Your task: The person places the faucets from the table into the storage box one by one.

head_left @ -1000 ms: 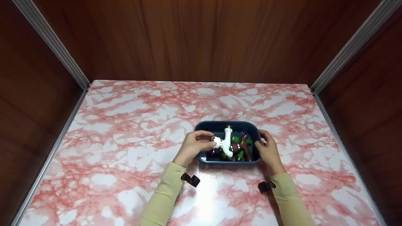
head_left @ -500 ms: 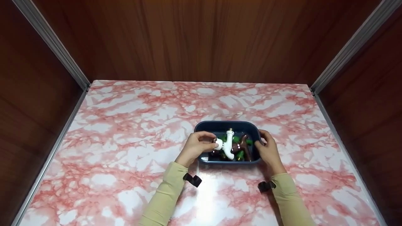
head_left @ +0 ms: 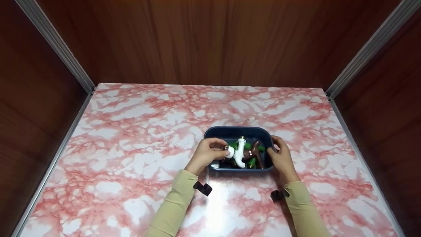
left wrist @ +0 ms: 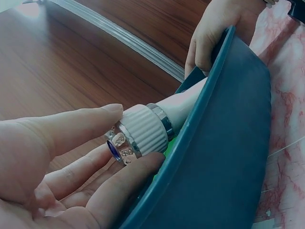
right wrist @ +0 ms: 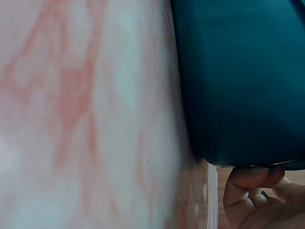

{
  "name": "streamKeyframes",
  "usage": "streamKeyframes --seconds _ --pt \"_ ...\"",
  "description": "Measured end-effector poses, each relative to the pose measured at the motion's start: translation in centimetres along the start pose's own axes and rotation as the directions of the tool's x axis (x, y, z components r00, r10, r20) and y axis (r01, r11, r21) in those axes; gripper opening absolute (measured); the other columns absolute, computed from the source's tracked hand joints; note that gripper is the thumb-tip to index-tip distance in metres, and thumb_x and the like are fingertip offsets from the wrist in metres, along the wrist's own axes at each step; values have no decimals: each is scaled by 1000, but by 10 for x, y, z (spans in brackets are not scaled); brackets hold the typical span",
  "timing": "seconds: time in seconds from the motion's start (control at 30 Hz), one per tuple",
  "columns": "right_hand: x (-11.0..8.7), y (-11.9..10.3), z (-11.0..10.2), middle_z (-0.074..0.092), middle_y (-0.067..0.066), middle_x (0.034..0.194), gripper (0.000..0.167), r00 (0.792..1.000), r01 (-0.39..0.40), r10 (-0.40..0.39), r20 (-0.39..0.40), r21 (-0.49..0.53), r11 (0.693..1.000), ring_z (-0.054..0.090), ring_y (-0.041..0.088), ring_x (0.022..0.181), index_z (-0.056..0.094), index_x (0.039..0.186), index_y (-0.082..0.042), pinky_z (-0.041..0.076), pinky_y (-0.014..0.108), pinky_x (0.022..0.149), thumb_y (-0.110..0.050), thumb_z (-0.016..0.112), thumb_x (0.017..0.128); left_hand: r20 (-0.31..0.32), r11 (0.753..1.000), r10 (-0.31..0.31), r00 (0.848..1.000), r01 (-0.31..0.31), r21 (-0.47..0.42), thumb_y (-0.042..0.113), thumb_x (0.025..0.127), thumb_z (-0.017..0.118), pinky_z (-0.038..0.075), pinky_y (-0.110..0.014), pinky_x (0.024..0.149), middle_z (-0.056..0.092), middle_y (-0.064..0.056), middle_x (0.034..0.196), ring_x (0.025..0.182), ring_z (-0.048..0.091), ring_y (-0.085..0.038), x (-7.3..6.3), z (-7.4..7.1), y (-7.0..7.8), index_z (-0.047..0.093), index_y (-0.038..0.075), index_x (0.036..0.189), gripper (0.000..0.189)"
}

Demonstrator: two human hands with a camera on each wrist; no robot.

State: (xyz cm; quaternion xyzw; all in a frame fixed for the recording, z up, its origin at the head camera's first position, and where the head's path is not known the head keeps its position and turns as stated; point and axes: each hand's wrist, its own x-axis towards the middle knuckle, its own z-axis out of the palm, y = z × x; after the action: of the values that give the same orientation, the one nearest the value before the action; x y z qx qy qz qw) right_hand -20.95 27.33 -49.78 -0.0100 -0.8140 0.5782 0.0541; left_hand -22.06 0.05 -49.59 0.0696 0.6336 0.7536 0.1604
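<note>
My left hand (head_left: 207,154) pinches a white faucet (head_left: 240,154) by its ribbed knob, between thumb and fingers. In the left wrist view the knob (left wrist: 145,126) has a shiny jewelled end with a dark blue centre. The faucet lies across the inside of a dark blue plastic bin (head_left: 236,128), over the other faucets. A brown faucet (head_left: 258,155) lies at the right in the bin, with green faucets (head_left: 252,163) partly hidden below. My right hand (head_left: 282,157) grips the bin's right end, thumb at the rim. In the right wrist view its fingers (right wrist: 252,177) press the bin's wall (right wrist: 243,86).
The bin stands on a table (head_left: 148,131) with a red and white marbled top. Dark wood-grain panels (head_left: 210,42) close in the back and both sides, with metal strips (head_left: 56,46) at the corners. A black strap (head_left: 203,188) is on each sleeve.
My left hand has moved slightly right and lowered the white faucet a little further into the bin. My right hand has kept its grip on the bin.
</note>
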Motion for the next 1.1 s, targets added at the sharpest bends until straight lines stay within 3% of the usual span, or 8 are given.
streamKeyframes --seconds 0.17,0.33,0.47,0.57,0.73,1.1 --pt "0 1 0 51 30 124 41 1000 -5 5 -6 -2 1000 48 36 113 47 128 13 42 20 84 13 51 87 -19 1000 10 1000 -10 3 -9 77 74 58 -43 76 64 -22 102 84 67 -22 0 2 0 61 -14 110 36" --pt "-1 1 0 50 31 123 40 1000 -1 1 -2 3 1000 48 37 112 47 127 13 42 19 83 14 50 87 -29 1000 11 1000 -10 23 -9 78 74 58 -40 74 65 -21 100 81 67 -21 1 4 0 60 -15 110 36" --pt "-1 0 -1 51 31 123 40 1000 2 -2 -6 10 1000 50 38 110 47 127 14 43 17 79 14 51 87 -9 998 5 1000 -4 56 -11 78 72 58 -33 71 63 -26 100 80 66 -21 -8 8 14 59 -17 108 34" --pt "-1 2 0 51 31 123 41 1000 5 -5 -11 22 1000 50 38 110 48 127 14 44 16 77 14 51 86 4 992 22 1000 -22 124 -10 78 71 57 -29 72 62 -30 103 83 66 -27 -16 10 27 59 -17 107 32" --pt "0 5 1 51 32 121 41 1000 20 -19 -21 34 999 48 38 110 48 126 15 42 15 77 15 50 85 31 979 33 999 -38 200 -7 81 71 55 -30 75 61 -28 108 96 61 -38 -19 7 28 60 -13 111 33" --pt "-1 2 1 51 31 122 41 1000 7 -6 -22 35 999 50 37 108 48 126 14 43 17 76 15 51 86 102 990 8 995 -22 137 -14 81 67 54 -34 84 53 -30 120 110 54 -43 -19 2 27 52 -14 121 42"
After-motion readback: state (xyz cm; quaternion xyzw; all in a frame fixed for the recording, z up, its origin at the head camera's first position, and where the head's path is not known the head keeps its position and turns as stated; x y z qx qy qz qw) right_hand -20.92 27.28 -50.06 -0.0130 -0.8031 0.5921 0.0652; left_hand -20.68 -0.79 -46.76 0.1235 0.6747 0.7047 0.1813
